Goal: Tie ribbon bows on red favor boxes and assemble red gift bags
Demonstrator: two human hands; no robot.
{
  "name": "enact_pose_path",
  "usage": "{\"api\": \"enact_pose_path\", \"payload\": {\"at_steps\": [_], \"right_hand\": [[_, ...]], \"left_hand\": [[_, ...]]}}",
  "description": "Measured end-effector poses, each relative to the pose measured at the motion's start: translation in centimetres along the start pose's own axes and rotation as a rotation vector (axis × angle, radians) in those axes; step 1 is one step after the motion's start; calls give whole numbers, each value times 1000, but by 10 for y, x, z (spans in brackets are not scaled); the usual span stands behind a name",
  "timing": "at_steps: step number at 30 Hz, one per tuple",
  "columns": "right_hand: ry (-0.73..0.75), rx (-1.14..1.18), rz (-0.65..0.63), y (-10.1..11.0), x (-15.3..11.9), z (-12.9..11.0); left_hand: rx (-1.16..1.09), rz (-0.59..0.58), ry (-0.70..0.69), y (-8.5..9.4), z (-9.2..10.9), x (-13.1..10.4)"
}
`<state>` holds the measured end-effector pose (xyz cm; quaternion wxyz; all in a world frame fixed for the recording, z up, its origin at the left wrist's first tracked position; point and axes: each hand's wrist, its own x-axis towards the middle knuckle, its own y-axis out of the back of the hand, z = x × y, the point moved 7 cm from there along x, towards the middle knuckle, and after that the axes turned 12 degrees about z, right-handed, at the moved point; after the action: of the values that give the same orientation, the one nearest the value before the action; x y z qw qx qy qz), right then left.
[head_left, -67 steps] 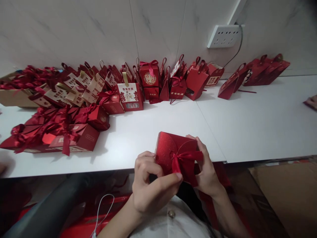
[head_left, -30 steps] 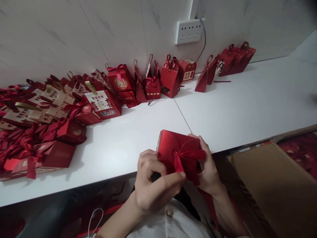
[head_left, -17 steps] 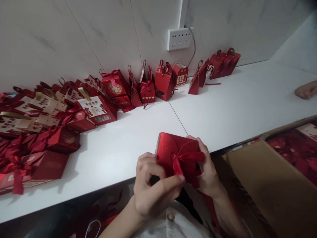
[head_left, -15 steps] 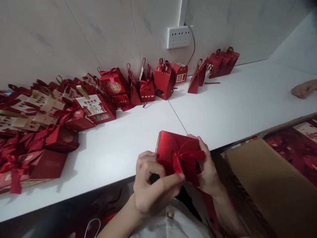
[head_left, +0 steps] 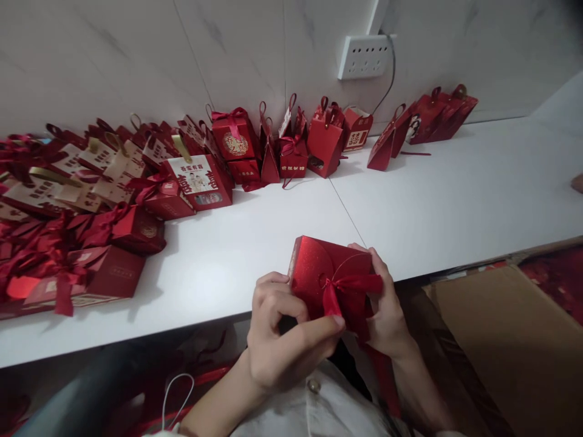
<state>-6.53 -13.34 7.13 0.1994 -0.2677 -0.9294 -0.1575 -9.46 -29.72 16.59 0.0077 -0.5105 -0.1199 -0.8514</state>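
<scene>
- Your box (head_left: 310,264): bright red, finely speckled; its bow (head_left: 359,283): deep red.
- Your shirt (head_left: 296,413): off-white.
- Table (head_left: 273,227) before you: plain white.
- Wall (head_left: 132,67) facing you: pale grey, darker marbling.
- Stacked box (head_left: 237,144) ahead of you: red, round gold emblem.
- Cardboard (head_left: 492,328) at your right: brown.

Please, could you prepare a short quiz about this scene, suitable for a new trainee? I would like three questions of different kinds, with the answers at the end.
1. The two hands, left hand and right hand, hold one red box. On what does the left thumb lie?
A) The shirt button
B) The ribbon tied on this box
C) The loop of white cord

2. True or false: the white socket panel is on the wall, higher than the standing gift boxes.

3. Fill in: the brown cardboard is on the person's ____ side.

Key: 1. B; 2. True; 3. right
</scene>
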Motion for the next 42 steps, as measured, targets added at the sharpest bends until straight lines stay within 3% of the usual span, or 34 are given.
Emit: {"api": "enact_pose_path", "payload": {"at_steps": [9,11,13,16,19,23,26,34,42], "right_hand": [[18,64,-41,-14,1,-9],[20,64,-50,-13,0,-10],[-26,89,-71,-11,-1,-8],[-257,265,-41,-8,-4,3],[-599,603,70,-9,-8,18],[-1039,1079,-27,-29,-11,19],[-1161,1260,-107,-34,-8,11],[-1193,1269,-134,-34,-11,12],[-993,989,-152,-32,-4,13]], "left_hand": [[47,42,-3,16,-2,1],[65,84,65,21,-14,4],[112,103,215,26,-40,6],[165,72,476,28,-85,3],[148,11,611,21,-107,-5],[88,-128,617,-1,-101,-13],[39,-198,588,-14,-91,-14],[19,-221,554,-18,-82,-14],[15,-217,545,-16,-78,-12]]}}
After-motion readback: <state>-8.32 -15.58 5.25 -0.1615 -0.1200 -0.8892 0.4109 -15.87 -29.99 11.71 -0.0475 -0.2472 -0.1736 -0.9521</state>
